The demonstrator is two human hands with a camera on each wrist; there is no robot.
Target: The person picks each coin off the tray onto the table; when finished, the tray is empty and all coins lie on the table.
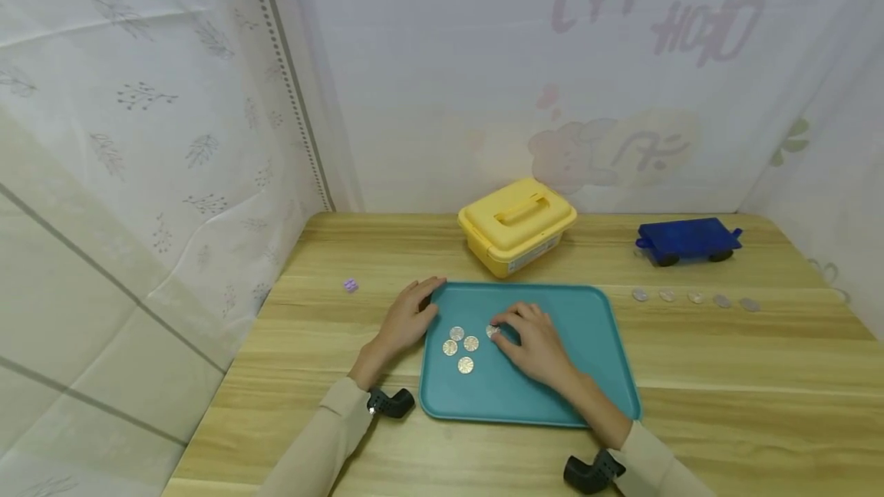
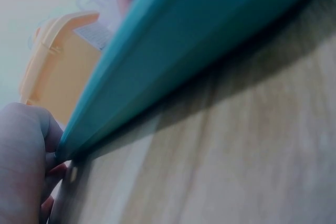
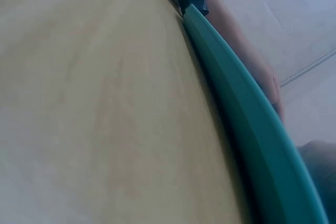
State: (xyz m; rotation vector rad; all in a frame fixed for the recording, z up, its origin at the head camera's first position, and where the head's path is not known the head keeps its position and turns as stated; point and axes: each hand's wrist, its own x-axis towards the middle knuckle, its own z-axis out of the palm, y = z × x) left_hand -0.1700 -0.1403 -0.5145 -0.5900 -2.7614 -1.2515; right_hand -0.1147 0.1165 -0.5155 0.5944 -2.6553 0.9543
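A teal tray [image 1: 552, 397] lies on the wooden table. My left hand [image 1: 406, 319] holds its far left corner, thumb at the rim and fingers around the outside. In the left wrist view, those fingers [image 2: 50, 129] meet the tray's corner. Over the middle of the tray, my right hand [image 1: 535, 343] pinches a silvery coin [image 1: 492, 330] between thumb and index finger. Several similar coins [image 1: 466, 365] lie close together on the tray's left half. The right wrist view has mostly table and the tray's outer wall [image 3: 247, 114], with the coin out of sight.
Behind the tray stands a yellow lidded box [image 1: 518, 228] with a handle. A blue wheeled toy car base [image 1: 691, 240] is at the back right, with a row of several discs [image 1: 695, 297] in front. A small purple block [image 1: 351, 285] sits to the left. Curtains surround the table.
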